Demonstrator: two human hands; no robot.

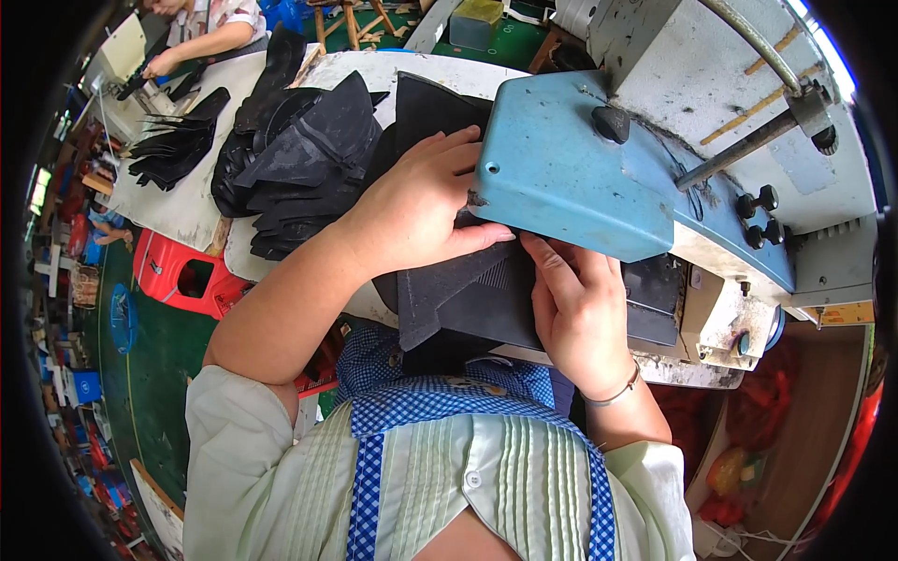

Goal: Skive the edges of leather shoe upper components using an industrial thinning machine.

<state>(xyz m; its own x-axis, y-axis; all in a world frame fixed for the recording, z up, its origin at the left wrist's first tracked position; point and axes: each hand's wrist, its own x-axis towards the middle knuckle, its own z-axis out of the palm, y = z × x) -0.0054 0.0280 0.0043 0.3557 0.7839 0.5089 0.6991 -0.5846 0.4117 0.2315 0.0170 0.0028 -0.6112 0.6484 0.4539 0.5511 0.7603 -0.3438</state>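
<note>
A black flat cut piece (468,294), leather-like or rubbery, lies under the front of a blue-covered machine head (561,168). My left hand (421,201) rests over the piece's left side with its fingers stretched out. Its thumb points right along the machine's lower edge, and some fingertips are hidden behind the blue cover. At the piece's right part, my right hand (580,299) has its fingers bent and close together, gripping the piece just below the cover. The two hands nearly meet there. What lies beneath the machine head is hidden.
Left of my hands, a pile of black cut pieces (309,159) covers part of the white table (374,64). Farther left lies another black stack (182,140). A red plastic stool (187,271) stands below. A person (210,33) works at another machine at the far left.
</note>
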